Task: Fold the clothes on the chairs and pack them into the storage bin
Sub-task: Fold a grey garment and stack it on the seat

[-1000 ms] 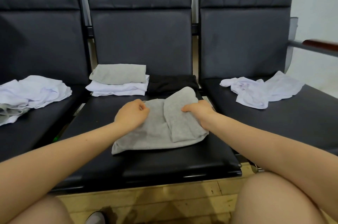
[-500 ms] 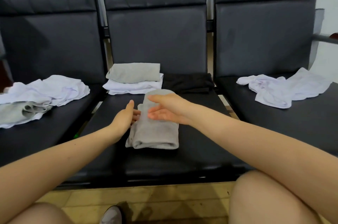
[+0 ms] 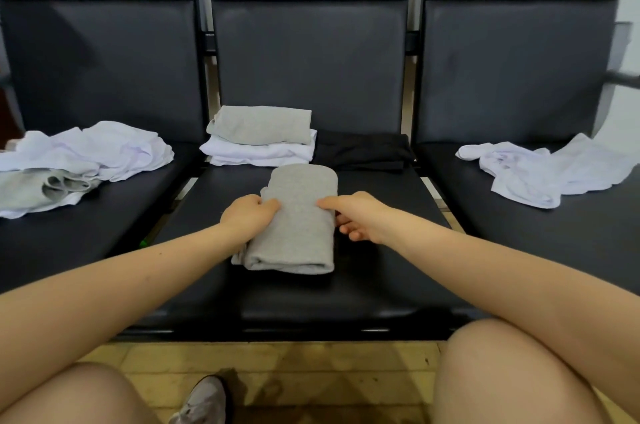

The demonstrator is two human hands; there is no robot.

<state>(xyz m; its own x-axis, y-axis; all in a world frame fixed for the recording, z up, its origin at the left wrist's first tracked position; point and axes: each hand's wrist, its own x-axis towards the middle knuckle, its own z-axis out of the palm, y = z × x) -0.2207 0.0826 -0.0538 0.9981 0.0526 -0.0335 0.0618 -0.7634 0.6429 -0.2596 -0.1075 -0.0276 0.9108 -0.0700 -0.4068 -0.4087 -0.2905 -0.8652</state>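
Now both hands, apart a moment ago, pinch the folded grey garment (image 3: 294,226) at frame centre: left hand (image 3: 247,221) on its left edge, right hand (image 3: 356,217) on its right.

Plain grey folded garment (image 3: 294,223) on black chair seat (image 3: 311,299). Behind: grey fold (image 3: 261,124) over 2 white folds (image 3: 258,153), black fold (image 3: 362,150) alongside. White-and-grey heap (image 3: 69,164) left, white garment (image 3: 540,174) right. Yellowish floor (image 3: 277,368).

Folded garment (image 3: 294,219) mid-seat, folded stack (image 3: 259,138) behind, loose piles (image 3: 86,157) either side.
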